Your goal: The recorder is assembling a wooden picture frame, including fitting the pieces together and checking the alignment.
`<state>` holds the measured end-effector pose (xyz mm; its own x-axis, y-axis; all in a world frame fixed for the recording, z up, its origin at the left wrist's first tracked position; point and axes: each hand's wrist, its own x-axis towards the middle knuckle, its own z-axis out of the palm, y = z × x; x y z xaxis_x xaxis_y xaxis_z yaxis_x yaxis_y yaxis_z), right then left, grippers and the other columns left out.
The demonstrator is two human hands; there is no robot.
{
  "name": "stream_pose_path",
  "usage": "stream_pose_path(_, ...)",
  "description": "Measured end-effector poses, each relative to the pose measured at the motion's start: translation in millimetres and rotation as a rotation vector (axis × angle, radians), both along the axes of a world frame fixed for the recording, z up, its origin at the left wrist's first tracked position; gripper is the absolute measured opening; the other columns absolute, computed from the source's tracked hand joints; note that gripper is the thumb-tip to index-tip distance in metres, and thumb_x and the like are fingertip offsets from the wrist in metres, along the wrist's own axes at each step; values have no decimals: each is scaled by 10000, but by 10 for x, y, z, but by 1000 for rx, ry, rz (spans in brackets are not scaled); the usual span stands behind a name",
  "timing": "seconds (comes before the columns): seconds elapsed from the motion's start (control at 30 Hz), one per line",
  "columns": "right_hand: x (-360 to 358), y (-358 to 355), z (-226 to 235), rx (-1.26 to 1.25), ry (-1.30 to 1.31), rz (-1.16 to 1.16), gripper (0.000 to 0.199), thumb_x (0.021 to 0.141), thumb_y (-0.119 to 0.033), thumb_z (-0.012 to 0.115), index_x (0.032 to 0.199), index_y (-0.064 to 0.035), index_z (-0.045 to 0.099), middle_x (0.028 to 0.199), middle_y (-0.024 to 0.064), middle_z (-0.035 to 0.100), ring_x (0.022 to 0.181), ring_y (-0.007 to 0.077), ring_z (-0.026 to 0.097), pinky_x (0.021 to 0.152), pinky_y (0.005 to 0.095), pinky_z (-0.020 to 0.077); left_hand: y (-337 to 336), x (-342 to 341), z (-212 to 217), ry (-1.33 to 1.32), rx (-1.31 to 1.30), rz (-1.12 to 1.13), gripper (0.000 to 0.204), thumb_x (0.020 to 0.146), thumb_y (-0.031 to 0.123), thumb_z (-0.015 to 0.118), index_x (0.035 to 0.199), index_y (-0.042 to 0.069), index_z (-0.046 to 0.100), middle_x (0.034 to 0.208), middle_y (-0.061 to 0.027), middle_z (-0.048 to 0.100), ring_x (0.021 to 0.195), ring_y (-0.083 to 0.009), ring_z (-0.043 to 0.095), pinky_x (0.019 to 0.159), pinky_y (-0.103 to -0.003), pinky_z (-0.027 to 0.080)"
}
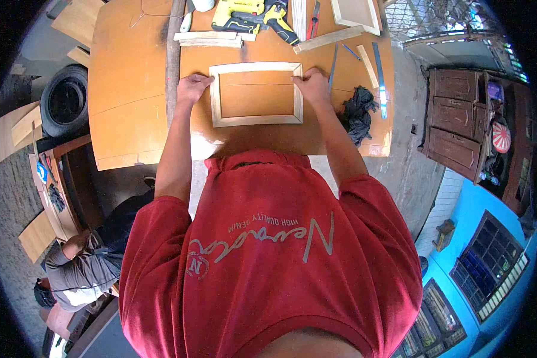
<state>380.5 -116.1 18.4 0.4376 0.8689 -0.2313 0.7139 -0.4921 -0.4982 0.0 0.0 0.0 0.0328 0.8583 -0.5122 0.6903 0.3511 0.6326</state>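
A rectangular light wooden frame (256, 120) with mitred corners lies near the front of the orange-brown table (128, 101). My left hand (194, 88) grips its left side near the far corner, thumb and fingers pinched on the wood. On the opposite side, my right hand (312, 85) pinches the frame near its far right corner. The tabletop shows through the frame's opening. Right of my right hand lies a crumpled black cloth (358, 115).
Beyond the frame are wood strips (209, 39), a yellow power tool (235, 15), a yellow-black cordless drill (279, 22), red-handled pliers (313, 21) and another frame (357, 13). A steel ruler (382, 101) lies right. A tyre (65, 100) and a seated person (83, 268) are left.
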Motion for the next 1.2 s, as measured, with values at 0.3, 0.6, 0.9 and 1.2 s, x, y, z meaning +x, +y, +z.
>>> stream_pose_path(0.3, 129, -33, 427, 268, 89, -187, 448, 800, -373, 809, 993, 4, 665, 932, 229, 748, 887, 378, 746, 771, 467, 591, -12, 18, -1, 7, 76, 30, 358, 813, 347, 881, 946, 25, 803, 825, -33, 755, 735, -118, 672, 724, -280, 554)
stream_pose_path(0.6, -43, -843, 168, 849, 144, -223, 406, 788, -146, 854, 1091, -45, 603, 954, 123, 689, 811, 255, 683, 721, 398, 546, 28, 19, -41, 16, -3, 31, 399, 767, 417, 874, 981, 84, 821, 951, -79, 796, 890, -179, 740, 867, -330, 572)
stream_pose_path(0.9, -336, -983, 15, 406, -7, -166, 455, 808, -266, 820, 1152, -67, 600, 1128, 158, 647, 1082, 389, 619, 915, 517, 491, -29, 44, 55, 56, 60, 40, 329, 813, 328, 879, 937, 33, 804, 791, -23, 736, 685, -93, 636, 669, -255, 530)
stream_pose_path(1.2, -285, -831, -108, 190, 27, -163, 471, 828, -242, 777, 1241, -99, 604, 1172, 141, 652, 1109, 372, 637, 948, 532, 479, -51, 53, 67, -27, 65, 46, 327, 813, 317, 884, 926, 23, 798, 783, -17, 726, 687, -90, 630, 665, -259, 526)
